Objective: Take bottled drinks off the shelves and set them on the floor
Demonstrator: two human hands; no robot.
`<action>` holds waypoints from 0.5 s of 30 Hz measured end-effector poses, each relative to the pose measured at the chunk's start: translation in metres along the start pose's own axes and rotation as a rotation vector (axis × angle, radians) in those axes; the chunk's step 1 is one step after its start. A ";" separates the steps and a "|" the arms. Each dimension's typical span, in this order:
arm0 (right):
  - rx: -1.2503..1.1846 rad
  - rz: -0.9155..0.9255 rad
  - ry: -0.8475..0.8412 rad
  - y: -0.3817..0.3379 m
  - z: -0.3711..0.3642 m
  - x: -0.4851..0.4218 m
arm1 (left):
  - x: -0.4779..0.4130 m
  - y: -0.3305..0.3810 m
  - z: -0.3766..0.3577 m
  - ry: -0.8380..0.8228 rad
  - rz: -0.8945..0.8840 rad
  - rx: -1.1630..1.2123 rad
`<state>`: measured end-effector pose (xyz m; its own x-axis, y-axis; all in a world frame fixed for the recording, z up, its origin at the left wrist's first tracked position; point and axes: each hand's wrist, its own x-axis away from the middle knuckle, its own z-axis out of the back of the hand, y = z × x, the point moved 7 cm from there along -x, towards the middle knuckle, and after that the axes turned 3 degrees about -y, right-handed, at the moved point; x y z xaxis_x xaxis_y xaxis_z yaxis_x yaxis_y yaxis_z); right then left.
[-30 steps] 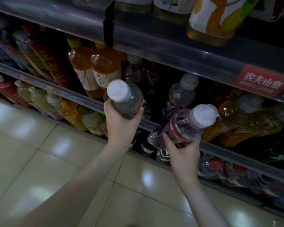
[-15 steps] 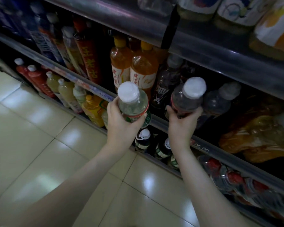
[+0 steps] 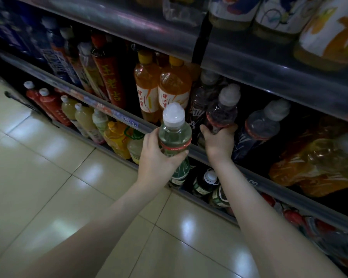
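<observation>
- Dim shop aisle: glossy cream floor (image 3: 48, 177) with pale patches of reflected light, alongside a rack of shelves (image 3: 249, 63) packed with drinks.
- Left hand (image 3: 157, 157) out in front of the middle shelf's front rail (image 3: 269, 181), fingers and thumb wrapped round a clear bottle (image 3: 174, 135) (white cap, red band, pale liquid). Held upright in the air, above the floor and off the shelf.
- Right hand (image 3: 218, 141) reaching over the rail into the middle shelf, fingers curled round the body of a dark bottle (image 3: 222, 113) with a greyish cap. Upright in its row, base hidden behind hand and rail, so no telling whether lifted or standing.
- Just to the right of that, a second dark bottle (image 3: 263, 125), same cap and red band.
- Further left on the same shelf, two orange bottles (image 3: 173, 87) with yellow caps, then a tall red-labelled bottle (image 3: 111, 77) with yellow characters.
- On the bottom shelf: red bottles (image 3: 48, 103) at the far left, pale yellow bottles (image 3: 82, 117) beside them, green-labelled bottles (image 3: 205, 181) below the two hands.
- At the right of the middle shelf, a film-wrapped pack of orange drinks (image 3: 319, 163).
</observation>
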<state>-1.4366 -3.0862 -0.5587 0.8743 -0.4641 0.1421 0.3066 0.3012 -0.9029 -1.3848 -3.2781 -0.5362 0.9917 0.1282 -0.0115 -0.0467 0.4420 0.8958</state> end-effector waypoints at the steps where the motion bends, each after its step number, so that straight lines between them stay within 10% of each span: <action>1: 0.003 -0.034 -0.015 0.001 0.001 -0.003 | 0.001 0.001 -0.002 0.001 0.008 -0.004; 15: -0.095 0.153 -0.562 0.013 0.060 0.096 | 0.039 0.039 -0.050 -0.078 -0.030 -0.067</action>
<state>-1.3259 -3.0772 -0.5321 0.9792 0.0993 0.1770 0.1488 0.2422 -0.9588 -1.3541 -3.2119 -0.5239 0.9990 0.0455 -0.0008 -0.0222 0.5030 0.8640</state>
